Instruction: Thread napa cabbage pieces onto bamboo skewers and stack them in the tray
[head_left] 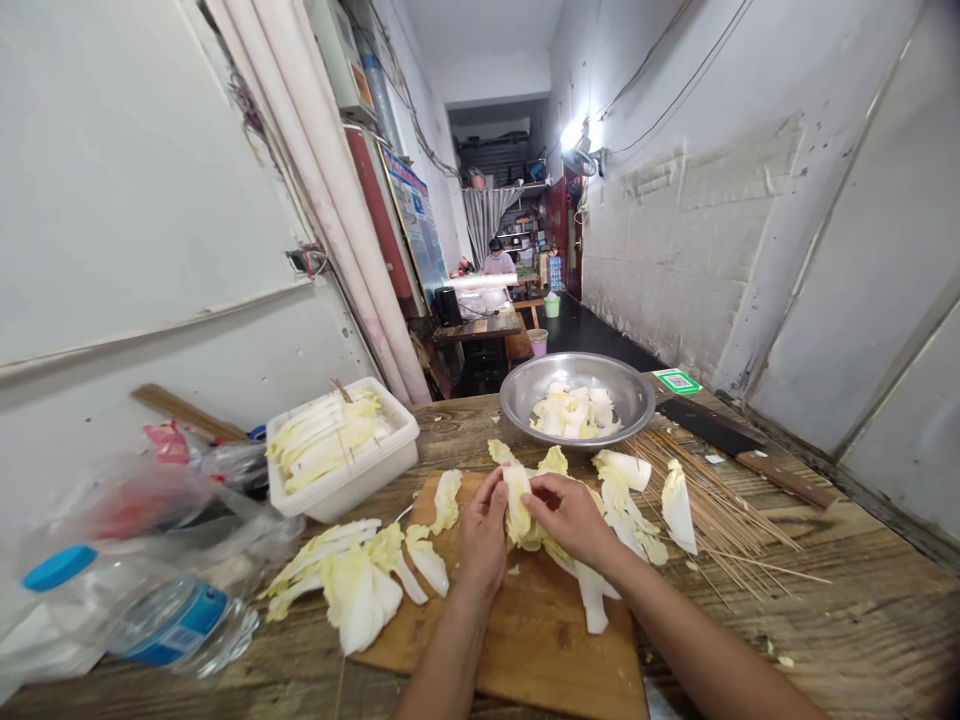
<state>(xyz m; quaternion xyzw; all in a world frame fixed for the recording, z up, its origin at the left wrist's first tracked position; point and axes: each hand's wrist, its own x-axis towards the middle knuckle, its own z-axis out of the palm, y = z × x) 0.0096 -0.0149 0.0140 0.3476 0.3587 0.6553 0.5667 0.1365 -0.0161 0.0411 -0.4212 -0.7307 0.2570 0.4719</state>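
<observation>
Over the wooden cutting board (pixel 555 670), my left hand (pixel 482 525) and my right hand (pixel 570 515) pinch a pale napa cabbage leaf (pixel 517 497) between them. My left fingers close on its left edge, and the right thumb and fingers close on the other side. More cut cabbage leaves (pixel 360 600) lie left of the board and partly on it. Under and beyond my right hand are further leaf pieces (pixel 630 510). A single leaf piece (pixel 677 510) rests on a spread of thin bamboo skewers (pixel 720 500) at the right.
A steel bowl (pixel 510 405) holding cabbage pieces stands beyond the board. At left is a white plastic tub (pixel 360 490) of skewered cabbage, near plastic bags (pixel 142 500) and a water bottle (pixel 161 615). A cleaver (pixel 709 428) lies at right. Another person (pixel 498 262) sits far back.
</observation>
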